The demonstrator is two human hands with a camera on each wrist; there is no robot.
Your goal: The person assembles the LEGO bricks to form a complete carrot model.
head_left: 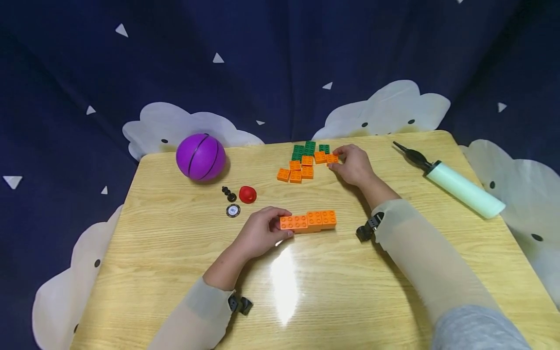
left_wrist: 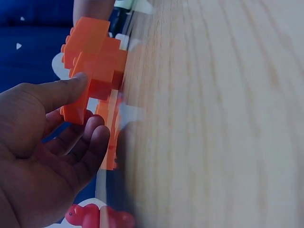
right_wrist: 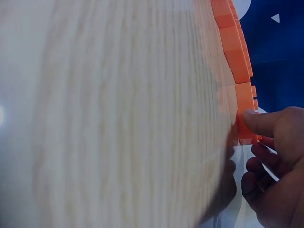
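My left hand (head_left: 261,231) pinches the left end of a joined row of orange building bricks (head_left: 314,221) at the middle of the table. In the left wrist view, the thumb lies on one side of this stepped row (left_wrist: 97,57) and the fingers curl at the other. Farther back, my right hand (head_left: 353,166) pinches a single orange brick (head_left: 332,159) between thumb and fingers; the right wrist view shows the thumb on that brick (right_wrist: 245,102). Several loose orange bricks (head_left: 295,176) lie just left of it, with several green bricks (head_left: 298,152) behind.
A purple ball (head_left: 201,157) sits at the back left. Nearer lie a black chess-pawn-like piece (head_left: 229,194), a round chip (head_left: 233,210) and a small red toy (head_left: 248,194). A hand pump (head_left: 463,188) with a pale green barrel lies at the right. Behind the table (head_left: 175,253) hangs a dark blue curtain (head_left: 262,58).
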